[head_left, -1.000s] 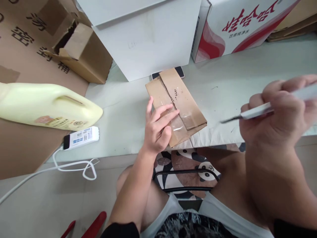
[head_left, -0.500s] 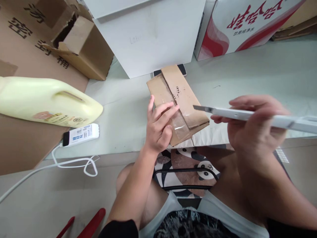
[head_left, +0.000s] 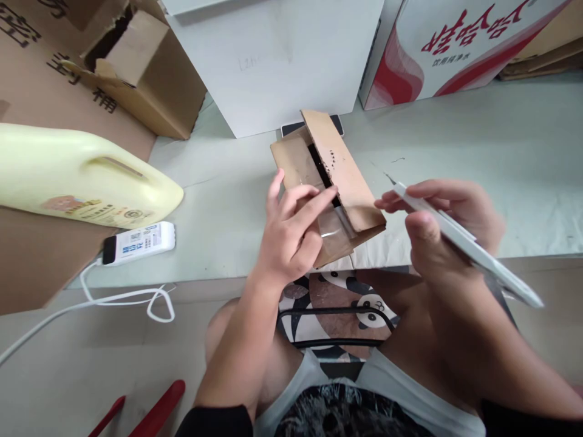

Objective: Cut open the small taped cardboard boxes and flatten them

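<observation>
A small brown cardboard box (head_left: 347,176) lies tilted on the table, one long flap partly raised. Through the gap shows a dark interior, and clear tape (head_left: 328,226) covers the near-left part. My left hand (head_left: 291,233) rests on the box with its fingers spread, the index fingertip at the flap's edge. To the right of the box, my right hand (head_left: 450,224) is closed around a white utility knife (head_left: 449,227). Its thin blade points up and left, apart from the box.
Behind the box are a dark flat device (head_left: 336,123), a white box (head_left: 277,67) and a red-and-white carton (head_left: 428,54). At left are a pale yellow jug (head_left: 86,176), a white charger-like block (head_left: 139,243) with a cable, and an opened cardboard box (head_left: 150,73).
The box's flap has lifted, widening a dark gap. My left index finger has moved to the flap's edge. The knife has turned, its blade now farther from the box.
</observation>
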`<state>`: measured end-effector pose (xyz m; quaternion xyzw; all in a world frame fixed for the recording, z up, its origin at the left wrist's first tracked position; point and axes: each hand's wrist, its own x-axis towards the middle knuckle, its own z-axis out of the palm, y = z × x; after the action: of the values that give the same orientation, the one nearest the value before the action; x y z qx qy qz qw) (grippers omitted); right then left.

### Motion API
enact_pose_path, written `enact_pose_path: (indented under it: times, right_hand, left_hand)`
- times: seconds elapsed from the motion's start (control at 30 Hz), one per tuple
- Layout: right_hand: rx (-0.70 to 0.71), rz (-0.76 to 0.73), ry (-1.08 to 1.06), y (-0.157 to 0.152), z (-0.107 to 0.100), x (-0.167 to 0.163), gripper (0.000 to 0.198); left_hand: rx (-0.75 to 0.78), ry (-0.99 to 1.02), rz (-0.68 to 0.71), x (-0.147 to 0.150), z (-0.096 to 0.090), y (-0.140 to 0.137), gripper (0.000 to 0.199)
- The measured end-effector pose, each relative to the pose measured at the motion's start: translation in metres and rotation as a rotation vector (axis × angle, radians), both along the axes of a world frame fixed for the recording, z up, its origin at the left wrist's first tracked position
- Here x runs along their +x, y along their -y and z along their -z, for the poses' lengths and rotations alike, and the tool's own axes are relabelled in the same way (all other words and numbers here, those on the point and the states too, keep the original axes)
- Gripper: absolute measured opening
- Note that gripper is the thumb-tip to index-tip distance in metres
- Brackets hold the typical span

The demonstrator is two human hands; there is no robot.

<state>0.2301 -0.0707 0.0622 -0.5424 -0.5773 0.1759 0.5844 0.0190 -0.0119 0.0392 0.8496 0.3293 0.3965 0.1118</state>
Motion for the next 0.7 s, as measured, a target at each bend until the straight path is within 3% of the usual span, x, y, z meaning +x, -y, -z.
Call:
enact_pose_path:
  times: [0.23, 0.37, 0.43, 0.57, 0.7]
  right_hand:
    - [-0.023, -0.111, 0.071, -0.006, 0.013, 0.002, 0.026]
    - [-0.062, -0.15, 0.055, -0.008, 0.017, 0.002, 0.028]
    - [-0.049, -0.16, 0.046, -0.008, 0.019, 0.002, 0.031]
    - [-0.012, -0.244, 0.02, -0.01, 0.025, 0.003, 0.039]
    - [-0.05, -0.316, 0.057, -0.012, 0.024, 0.001, 0.042]
  left_hand:
    - [0.018, 0.081, -0.09, 0.0, -0.009, 0.007, 0.03]
    - [-0.028, 0.083, -0.095, 0.009, -0.02, 0.015, 0.029]
    - [-0.073, 0.066, -0.068, 0.013, -0.023, 0.02, 0.037]
    - [-0.168, -0.082, 0.003, 0.012, -0.024, 0.03, 0.082]
    - [-0.213, -0.011, 0.009, 0.002, -0.019, 0.031, 0.072]
